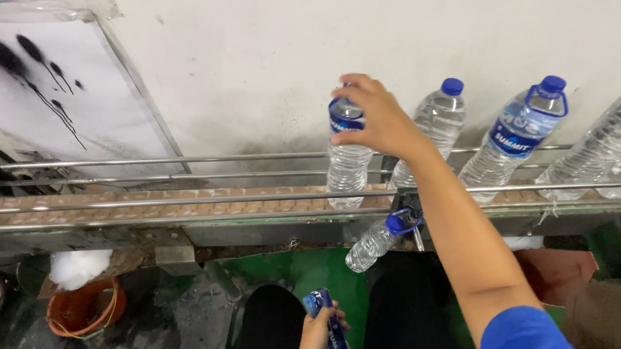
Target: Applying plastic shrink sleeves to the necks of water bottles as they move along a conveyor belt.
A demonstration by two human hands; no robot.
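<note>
Bottle (pixel 347 159) cap hidden under right hand (pixel 375 119) on conveyor (pixel 139 206).

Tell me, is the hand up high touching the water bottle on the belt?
Touching. The head view shows the right hand wrapped over the top of the upright water bottle on the conveyor belt, fingers covering its cap.

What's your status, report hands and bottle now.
Right hand gripping top of upright bottle on conveyor. Left hand holding blue labels at lap. More bottles queued close behind on the right.
</note>
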